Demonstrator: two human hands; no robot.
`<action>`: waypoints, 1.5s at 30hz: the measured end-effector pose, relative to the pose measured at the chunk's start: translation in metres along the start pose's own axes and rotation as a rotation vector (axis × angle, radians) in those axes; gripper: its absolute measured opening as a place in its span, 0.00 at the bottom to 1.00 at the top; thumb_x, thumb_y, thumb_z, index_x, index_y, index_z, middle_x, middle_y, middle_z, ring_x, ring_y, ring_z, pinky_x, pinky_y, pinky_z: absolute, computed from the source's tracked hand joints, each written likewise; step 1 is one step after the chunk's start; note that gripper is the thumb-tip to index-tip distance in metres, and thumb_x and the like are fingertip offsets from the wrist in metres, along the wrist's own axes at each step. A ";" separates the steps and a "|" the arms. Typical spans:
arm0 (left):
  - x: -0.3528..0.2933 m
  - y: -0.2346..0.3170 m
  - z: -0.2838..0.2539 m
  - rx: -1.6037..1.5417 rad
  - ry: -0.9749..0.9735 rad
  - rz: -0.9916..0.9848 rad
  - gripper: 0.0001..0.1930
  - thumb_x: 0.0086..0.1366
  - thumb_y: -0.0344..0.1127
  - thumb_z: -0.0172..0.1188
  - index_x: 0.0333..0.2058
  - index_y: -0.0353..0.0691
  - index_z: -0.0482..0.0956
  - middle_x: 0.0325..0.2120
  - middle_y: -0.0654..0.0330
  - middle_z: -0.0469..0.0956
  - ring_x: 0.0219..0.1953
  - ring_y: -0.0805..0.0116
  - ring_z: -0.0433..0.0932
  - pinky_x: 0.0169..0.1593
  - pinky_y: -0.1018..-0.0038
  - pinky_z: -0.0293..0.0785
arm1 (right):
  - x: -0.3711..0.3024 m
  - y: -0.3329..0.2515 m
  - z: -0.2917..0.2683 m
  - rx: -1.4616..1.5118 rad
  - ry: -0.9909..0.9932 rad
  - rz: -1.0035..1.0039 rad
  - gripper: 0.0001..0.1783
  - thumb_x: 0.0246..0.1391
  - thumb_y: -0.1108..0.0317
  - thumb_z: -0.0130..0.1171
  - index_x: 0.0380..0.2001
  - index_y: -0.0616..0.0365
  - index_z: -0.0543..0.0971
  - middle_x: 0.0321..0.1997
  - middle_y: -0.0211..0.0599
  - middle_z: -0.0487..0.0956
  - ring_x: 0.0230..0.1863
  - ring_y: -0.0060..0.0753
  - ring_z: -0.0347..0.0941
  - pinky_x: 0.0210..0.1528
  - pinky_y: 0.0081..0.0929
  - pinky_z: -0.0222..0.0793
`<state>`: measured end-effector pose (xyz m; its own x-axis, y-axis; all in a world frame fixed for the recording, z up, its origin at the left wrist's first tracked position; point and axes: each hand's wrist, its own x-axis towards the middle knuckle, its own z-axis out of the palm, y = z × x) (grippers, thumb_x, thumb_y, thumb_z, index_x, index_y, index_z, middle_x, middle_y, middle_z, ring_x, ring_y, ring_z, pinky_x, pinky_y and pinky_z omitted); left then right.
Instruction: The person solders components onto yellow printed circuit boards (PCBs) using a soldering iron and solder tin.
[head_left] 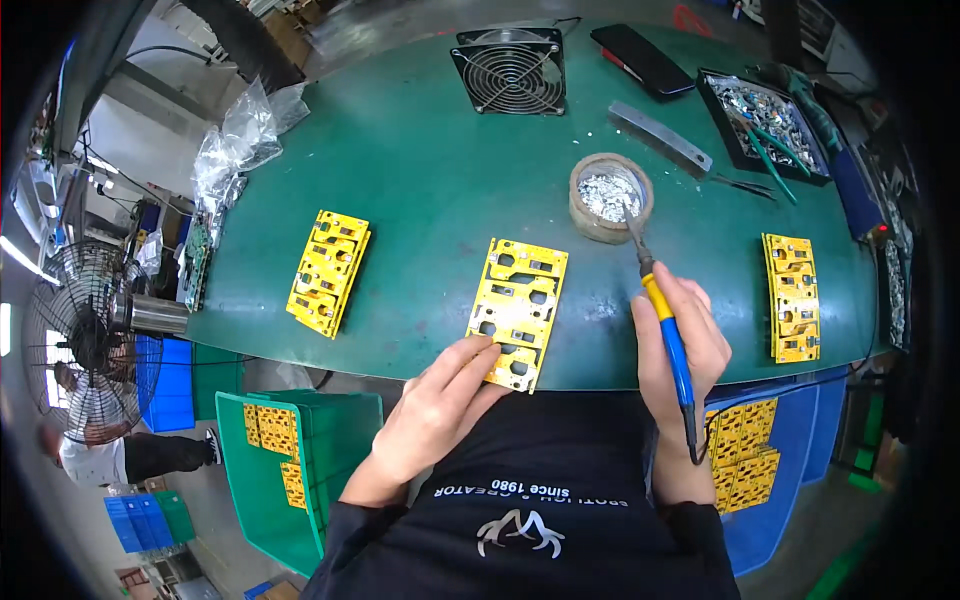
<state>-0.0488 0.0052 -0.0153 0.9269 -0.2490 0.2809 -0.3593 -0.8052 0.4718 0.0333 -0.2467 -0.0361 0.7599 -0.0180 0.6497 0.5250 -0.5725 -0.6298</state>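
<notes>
Left hand (440, 400) flat; right hand (680, 345) fisted, fingers curled.

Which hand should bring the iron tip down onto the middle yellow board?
Right. The right hand already holds the soldering iron, tip over the solder pot. The left hand rests on the middle yellow board, steadying it.

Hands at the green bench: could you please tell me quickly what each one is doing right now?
Left hand: open, fingers resting on the yellow rectangular circuit board panel.
Right hand: closed around the blue-and-yellow-handled soldering iron.
</notes>
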 end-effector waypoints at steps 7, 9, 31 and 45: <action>0.012 -0.006 0.026 0.068 0.189 0.013 0.21 0.57 0.30 0.77 0.48 0.32 0.83 0.51 0.49 0.82 0.45 0.52 0.86 0.45 0.65 0.86 | 0.001 0.001 0.008 -0.039 -0.042 -0.074 0.21 0.50 0.79 0.73 0.50 0.68 0.85 0.35 0.46 0.86 0.36 0.42 0.84 0.55 0.39 0.76; 0.018 -0.006 0.031 0.067 0.222 0.011 0.20 0.57 0.29 0.77 0.47 0.32 0.83 0.51 0.49 0.81 0.44 0.52 0.86 0.42 0.66 0.85 | -0.001 0.000 0.006 -0.002 0.002 -0.069 0.21 0.50 0.79 0.72 0.49 0.68 0.85 0.35 0.46 0.87 0.35 0.40 0.84 0.54 0.40 0.76; 0.004 0.003 0.035 0.148 0.305 0.030 0.13 0.61 0.20 0.70 0.45 0.30 0.84 0.45 0.51 0.83 0.38 0.55 0.86 0.39 0.67 0.84 | -0.034 -0.036 0.002 0.394 -0.249 -0.105 0.12 0.43 0.79 0.70 0.35 0.65 0.87 0.22 0.35 0.83 0.18 0.29 0.77 0.49 0.42 0.78; 0.005 0.003 0.038 0.149 0.302 0.072 0.13 0.60 0.20 0.70 0.45 0.27 0.84 0.45 0.49 0.82 0.39 0.52 0.85 0.43 0.66 0.84 | -0.035 -0.036 0.007 0.402 -0.212 -0.117 0.13 0.43 0.79 0.72 0.36 0.66 0.86 0.25 0.37 0.85 0.19 0.30 0.79 0.49 0.43 0.80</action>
<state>-0.0409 -0.0185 -0.0440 0.8177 -0.1550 0.5544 -0.3821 -0.8665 0.3212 -0.0097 -0.2202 -0.0390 0.7262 0.2199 0.6514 0.6870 -0.1973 -0.6994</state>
